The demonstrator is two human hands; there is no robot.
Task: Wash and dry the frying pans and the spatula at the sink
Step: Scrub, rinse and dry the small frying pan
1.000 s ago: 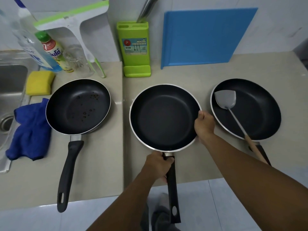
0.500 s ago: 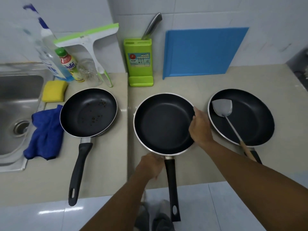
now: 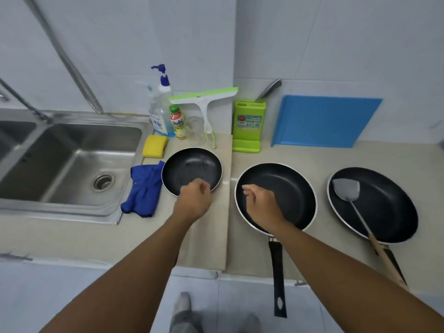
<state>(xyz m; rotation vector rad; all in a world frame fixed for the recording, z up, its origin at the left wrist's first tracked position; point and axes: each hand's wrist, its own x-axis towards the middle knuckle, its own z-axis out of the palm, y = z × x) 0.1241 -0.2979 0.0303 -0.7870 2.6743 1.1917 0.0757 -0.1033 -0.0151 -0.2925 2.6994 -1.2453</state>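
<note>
Three frying pans sit in a row on the desk (image 3: 206, 236), seen from my head camera: the left pan (image 3: 192, 170) just beside the sink (image 3: 60, 164) with dark specks on its coating, the middle pan (image 3: 288, 188) near it, and the right pan (image 3: 389, 212) well apart at the far side, with the spatula (image 3: 346, 189) lying in it, blade down and wooden handle out over the near rim. My left grip (image 3: 194, 200) hovers at the near rim of the left pan, fingers loosely curled, with nothing in it that I can see; the pan's handle is hidden under my forearm. My right grip (image 3: 262, 203) hangs over the middle pan, fingers loosely curled too, and holds nothing. Nothing looks washed yet and the sink is dry, so I judge that I am at the very start, going for the speckled pan first. Next I need to close my left grip on that hidden handle and carry the pan left, over the blue cloth (image 3: 144, 188), into the basin, leaving my right grip free for the yellow sponge (image 3: 155, 145) and the soap bottle (image 3: 159, 116).
</note>
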